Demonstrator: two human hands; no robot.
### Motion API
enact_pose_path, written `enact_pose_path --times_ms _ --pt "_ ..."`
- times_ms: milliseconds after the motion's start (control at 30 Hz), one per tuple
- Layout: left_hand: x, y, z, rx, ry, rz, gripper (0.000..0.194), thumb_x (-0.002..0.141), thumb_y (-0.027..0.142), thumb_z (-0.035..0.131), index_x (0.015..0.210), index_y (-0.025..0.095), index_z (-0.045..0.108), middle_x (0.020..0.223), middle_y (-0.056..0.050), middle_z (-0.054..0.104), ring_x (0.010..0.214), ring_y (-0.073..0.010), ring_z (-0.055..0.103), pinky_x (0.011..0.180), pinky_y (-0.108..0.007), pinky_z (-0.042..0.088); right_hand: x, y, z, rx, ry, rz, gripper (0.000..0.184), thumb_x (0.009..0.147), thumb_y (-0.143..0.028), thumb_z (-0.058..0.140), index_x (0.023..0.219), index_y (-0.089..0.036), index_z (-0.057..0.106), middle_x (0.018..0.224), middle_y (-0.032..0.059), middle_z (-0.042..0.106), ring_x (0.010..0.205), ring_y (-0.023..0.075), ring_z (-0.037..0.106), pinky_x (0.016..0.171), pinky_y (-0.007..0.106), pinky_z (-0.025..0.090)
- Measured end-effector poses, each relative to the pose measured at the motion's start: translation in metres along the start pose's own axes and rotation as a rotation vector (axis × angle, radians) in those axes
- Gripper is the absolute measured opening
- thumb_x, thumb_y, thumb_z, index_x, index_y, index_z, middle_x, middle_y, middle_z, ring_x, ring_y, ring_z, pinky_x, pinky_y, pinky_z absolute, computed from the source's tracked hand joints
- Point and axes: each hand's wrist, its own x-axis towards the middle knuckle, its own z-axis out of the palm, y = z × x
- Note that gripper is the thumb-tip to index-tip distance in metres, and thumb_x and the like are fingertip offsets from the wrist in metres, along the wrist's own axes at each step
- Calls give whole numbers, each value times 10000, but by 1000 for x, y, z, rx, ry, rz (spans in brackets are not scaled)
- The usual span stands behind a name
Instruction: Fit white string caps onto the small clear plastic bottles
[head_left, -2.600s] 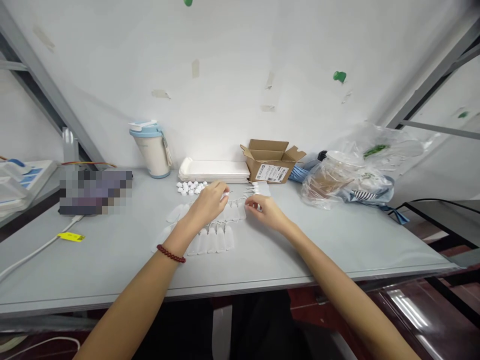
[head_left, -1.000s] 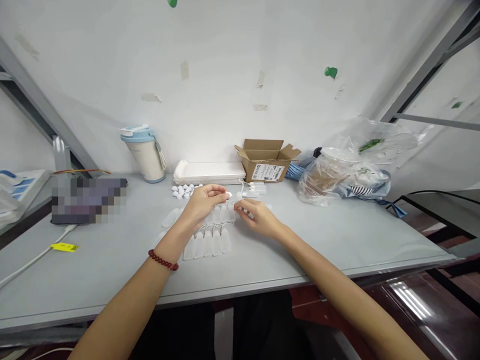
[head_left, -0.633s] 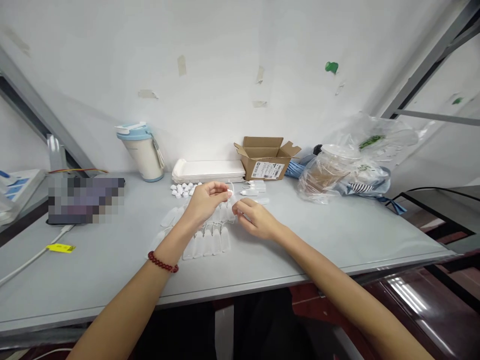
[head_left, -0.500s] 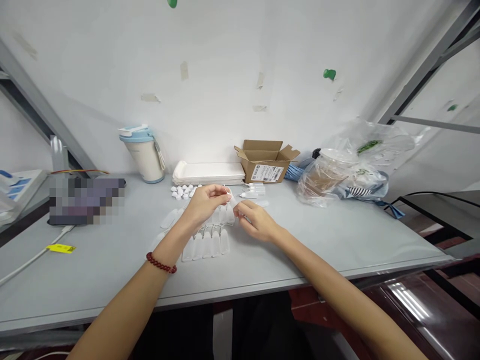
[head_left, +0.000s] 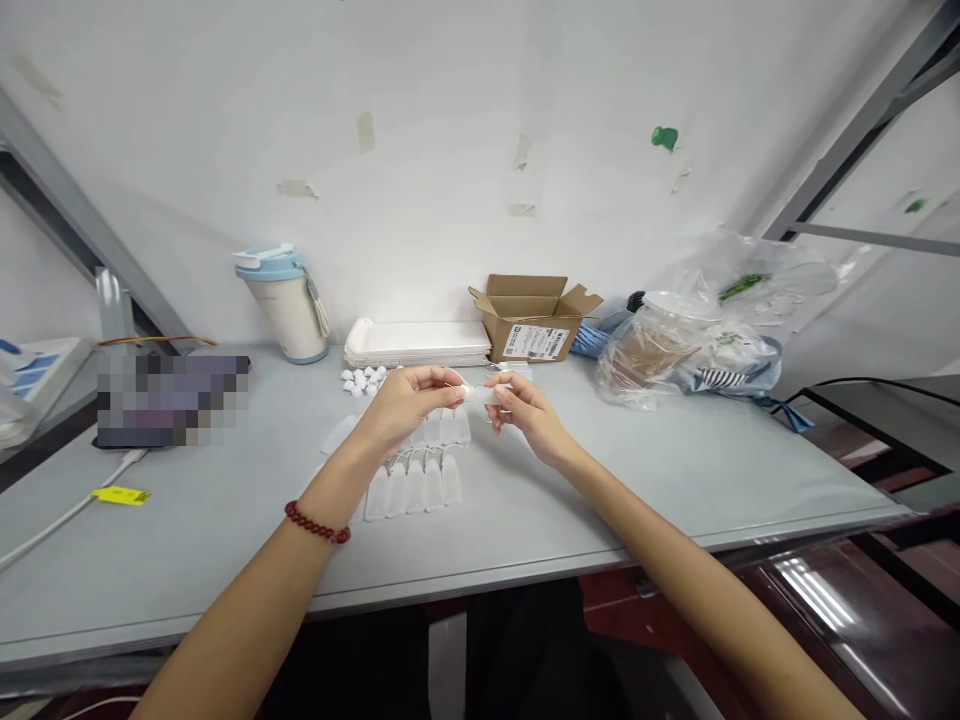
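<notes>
My left hand (head_left: 412, 402) and my right hand (head_left: 531, 412) meet just above the middle of the table. Between them lies a small translucent plastic piece (head_left: 482, 395), held level. My left fingertips pinch its whitish left end, while the right thumb and fingers grip its other end. Below my left hand, several flat translucent plastic pieces (head_left: 414, 488) with thin white loops stand in rows on the table, partly covered by that hand. A heap of small white caps (head_left: 361, 380) sits behind my left hand.
Along the wall stand a cream tumbler (head_left: 289, 308) with a blue lid, a stack of white trays (head_left: 416, 345) and an open cardboard box (head_left: 529, 325). A plastic bag holding a cup (head_left: 649, 345) is at the right. A blurred dark device (head_left: 172, 400) lies left, with a white cable.
My right hand has risen and turned, now gripping the plastic piece's right end. The piece has swung from tilted to level. My left hand has barely moved.
</notes>
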Motion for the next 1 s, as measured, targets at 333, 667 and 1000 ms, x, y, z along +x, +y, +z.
enact_pose_path --times_ms 333,667,1000 --pt "1 -1 4 -5 56 20 247 625 331 776 798 177 691 851 -29 694 838 -173 622 835 -325 465 1 1 -2 81 3 105 379 769 -542 613 884 -189 535 647 -5 630 476 92 510 515 254 424" --pt "4 -6 2 -78 99 -90 295 630 357 775 796 146 653 698 -15 660 665 -142 617 761 -340 503 1 5 1 -151 45 -69 357 767 -464 642 968 -176 579 739 18 664 533 96 525 584 280 449" --pt "2 -4 5 24 55 56 354 606 301 790 894 151 648 961 -64 688 940 -202 634 898 -366 481 0 -2 -1 20 66 58 395 732 -544 652 799 -160 587 711 25 667 471 83 523 530 256 432"
